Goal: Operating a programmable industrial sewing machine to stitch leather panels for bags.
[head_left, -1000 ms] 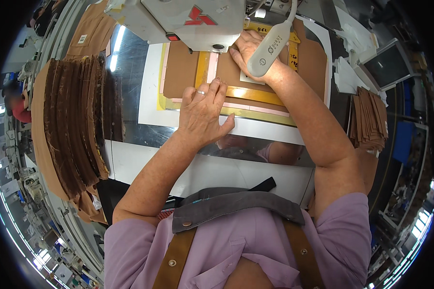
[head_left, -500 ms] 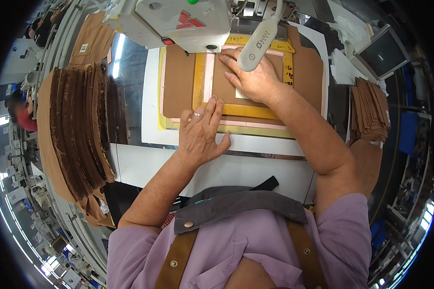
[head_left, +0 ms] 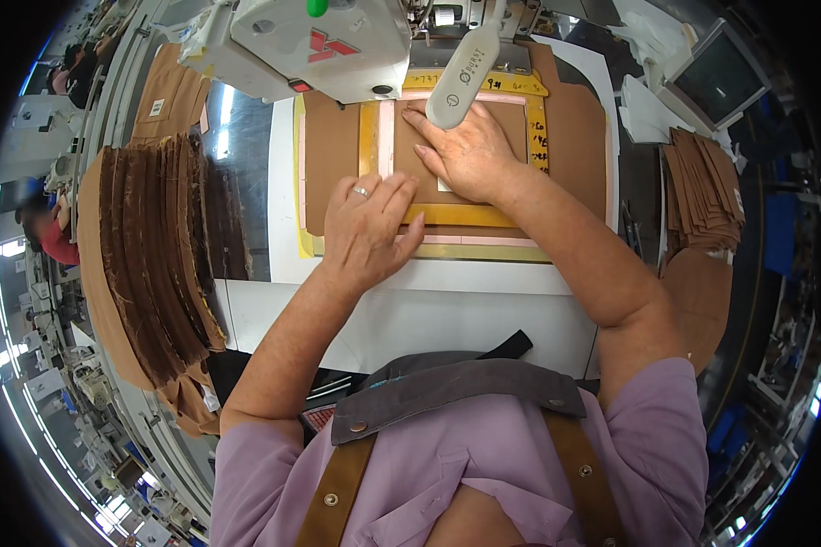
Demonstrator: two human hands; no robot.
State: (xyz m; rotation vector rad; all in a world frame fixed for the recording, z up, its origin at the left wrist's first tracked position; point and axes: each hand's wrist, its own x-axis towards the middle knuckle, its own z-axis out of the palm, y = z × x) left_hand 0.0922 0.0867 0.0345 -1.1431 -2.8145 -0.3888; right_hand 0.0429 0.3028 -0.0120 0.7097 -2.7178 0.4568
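Note:
A yellow rectangular frame with handwritten marks lies over a brown fabric panel. Inside it is a smaller brown fabric piece, edged with pale pink strips. My right hand rests on this inner piece with its fingers spread, and a small white patch shows under the palm. Over the frame's lower left corner is my left hand, a ring on one finger. Its fingers bend slightly and the thumb stands apart; it holds nothing. Part of the frame is hidden beneath it.
A white sewing machine head overhangs the work at the upper left. A grey lamp hangs just above my right hand. Brown fabric stacks stand at the left, with more pieces at the right below a monitor.
My left hand has shifted slightly left and up along the frame, its fingers more bent. The right hand stays on the inner fabric piece. The whole view has tilted a little.

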